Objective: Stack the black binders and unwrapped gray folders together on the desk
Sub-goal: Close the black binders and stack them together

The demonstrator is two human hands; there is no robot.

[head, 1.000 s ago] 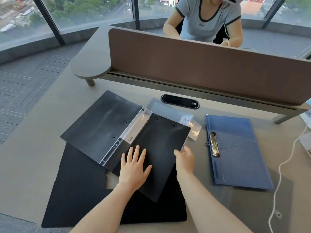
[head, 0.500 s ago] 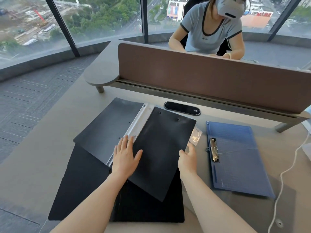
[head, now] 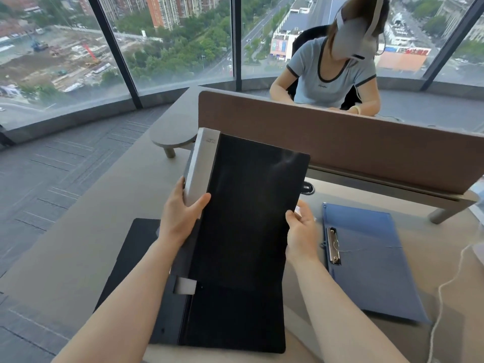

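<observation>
A closed black binder (head: pixel 251 205) with a pale gray spine is lifted off the desk and tilted up toward me. My left hand (head: pixel 180 213) grips its spine edge, thumb on the front cover. My right hand (head: pixel 301 231) holds its right edge. Beneath it another black binder (head: pixel 230 318) lies flat on the desk (head: pixel 78 244), partly hidden by my arms and by the raised binder. A clear wrapper under my right hand is mostly hidden.
A blue clipboard folder (head: pixel 372 263) with a metal clip lies to the right. A white cable (head: pixel 445 297) runs along the right edge. A brown divider panel (head: pixel 353 148) crosses the desk behind; a person sits beyond it. A black grommet (head: pixel 308 189) peeks out.
The open binder has been folded shut and raised off the desk. Both hands moved from resting on its cover to gripping its two side edges. The view tilted upward.
</observation>
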